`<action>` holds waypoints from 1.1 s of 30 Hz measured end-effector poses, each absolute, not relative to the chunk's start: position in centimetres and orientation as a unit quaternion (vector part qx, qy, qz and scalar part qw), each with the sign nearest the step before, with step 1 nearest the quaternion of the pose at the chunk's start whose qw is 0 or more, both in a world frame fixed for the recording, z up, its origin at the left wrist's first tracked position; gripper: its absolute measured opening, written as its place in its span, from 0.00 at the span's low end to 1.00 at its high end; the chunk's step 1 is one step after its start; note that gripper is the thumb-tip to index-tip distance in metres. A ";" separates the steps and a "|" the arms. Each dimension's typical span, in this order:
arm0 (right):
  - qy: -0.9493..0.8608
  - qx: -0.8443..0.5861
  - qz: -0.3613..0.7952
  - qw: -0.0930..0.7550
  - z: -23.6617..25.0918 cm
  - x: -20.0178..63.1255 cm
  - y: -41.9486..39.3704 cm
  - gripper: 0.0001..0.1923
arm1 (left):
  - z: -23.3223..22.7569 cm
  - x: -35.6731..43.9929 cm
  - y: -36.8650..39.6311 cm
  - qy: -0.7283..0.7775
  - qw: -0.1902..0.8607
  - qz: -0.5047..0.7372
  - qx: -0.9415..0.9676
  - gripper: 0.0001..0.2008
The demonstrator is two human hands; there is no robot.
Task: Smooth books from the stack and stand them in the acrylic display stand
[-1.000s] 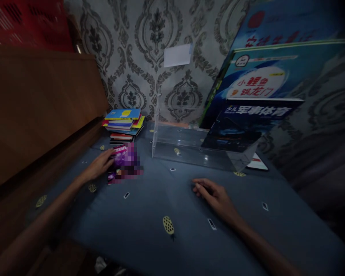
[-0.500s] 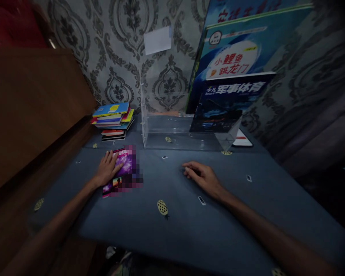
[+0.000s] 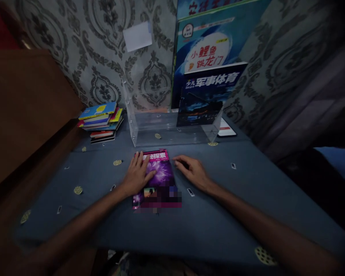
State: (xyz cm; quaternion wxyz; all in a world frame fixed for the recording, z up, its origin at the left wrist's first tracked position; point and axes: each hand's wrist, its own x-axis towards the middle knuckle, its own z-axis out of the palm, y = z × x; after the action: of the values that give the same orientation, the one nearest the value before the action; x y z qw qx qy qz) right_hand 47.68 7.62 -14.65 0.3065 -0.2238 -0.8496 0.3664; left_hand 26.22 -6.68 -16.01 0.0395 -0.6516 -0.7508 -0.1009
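Note:
A purple book (image 3: 161,172) with a pink title strip lies flat on the cloth-covered table; its lower part is pixelated. My left hand (image 3: 138,176) rests flat on the left side of its cover, fingers spread, and hides part of the title. Just past the book's right edge, my right hand (image 3: 192,171) lies on its side on the cloth. Its fingers are loosely bent, with a gap to the thumb, and nothing shows in them. Behind both hands stands a clear plastic rack (image 3: 133,130), holding a dark blue book (image 3: 204,99) in front of a larger teal book (image 3: 209,34).
A pile of several books (image 3: 102,119) sits at the back left. A phone-like flat thing (image 3: 227,130) with a lit screen lies behind the rack's right end. White paper (image 3: 138,36) hangs on the patterned wall. A brown wooden panel (image 3: 25,111) borders the table's left.
My left hand has slid the purple book rightwards over the cloth, close to my right hand. My right hand keeps its loose bend. The camera view has turned slightly right.

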 end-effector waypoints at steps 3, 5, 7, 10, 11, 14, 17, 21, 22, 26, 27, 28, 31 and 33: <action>-0.857 -0.223 0.317 0.339 -14.5 48.1 7.8 0.12 | -15.9 28.4 -4.4 -0.755 0.026 -0.115 -0.645 0.35; -0.865 -0.211 0.283 0.355 -14.5 48.4 8.0 0.12 | -15.9 28.9 -3.5 -0.748 0.020 -0.144 -0.648 0.32; -0.880 -0.187 0.251 0.356 -14.5 48.4 7.9 0.12 | -16.0 28.6 -3.2 -0.733 0.011 -0.196 -0.651 0.27; -0.918 -0.128 0.210 0.311 -14.5 47.4 7.4 0.14 | -16.1 27.3 -3.3 -0.702 -0.013 -0.290 -0.650 0.22; -0.931 -0.106 0.199 0.286 -14.5 46.9 7.2 0.15 | -16.1 26.8 -3.4 -0.694 -0.024 -0.316 -0.647 0.22; -0.959 -0.074 0.177 0.210 -14.4 45.1 6.6 0.18 | -15.9 26.0 -3.5 -0.679 -0.053 -0.357 -0.639 0.21; -0.967 -0.109 0.160 0.162 -14.3 44.2 6.9 0.22 | -15.6 25.9 -3.6 -0.677 -0.046 -0.351 -0.645 0.21; -0.956 -0.211 0.153 0.137 -14.6 45.1 9.0 0.26 | -15.3 26.2 -3.7 -0.683 -0.024 -0.323 -0.654 0.22; -0.951 -0.229 0.154 0.140 -14.8 45.5 9.5 0.26 | -15.3 26.2 -3.7 -0.686 -0.022 -0.317 -0.654 0.22; -0.940 -0.244 0.161 0.173 -15.5 46.6 10.7 0.26 | -15.2 26.2 -3.8 -0.699 -0.023 -0.284 -0.656 0.24; -0.939 -0.240 0.163 0.184 -15.5 46.7 10.8 0.26 | -15.2 26.1 -3.8 -0.700 -0.024 -0.275 -0.659 0.24; -0.938 -0.234 0.163 0.196 -15.6 46.7 10.8 0.25 | -15.2 26.0 -3.7 -0.701 -0.024 -0.267 -0.661 0.24; -0.930 -0.224 0.168 0.240 -15.5 46.5 10.8 0.21 | -15.1 25.5 -3.7 -0.701 -0.024 -0.237 -0.672 0.23; -0.914 -0.240 0.182 0.271 -15.2 46.5 10.6 0.16 | -14.8 25.1 -3.5 -0.696 -0.024 -0.217 -0.684 0.24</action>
State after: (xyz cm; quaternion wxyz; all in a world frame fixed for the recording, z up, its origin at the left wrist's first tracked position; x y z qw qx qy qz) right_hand 46.53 10.65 -15.22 0.2708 -0.2399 -0.9143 0.1824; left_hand 25.13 -3.54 -14.76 -0.0242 -0.6842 -0.6959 -0.2167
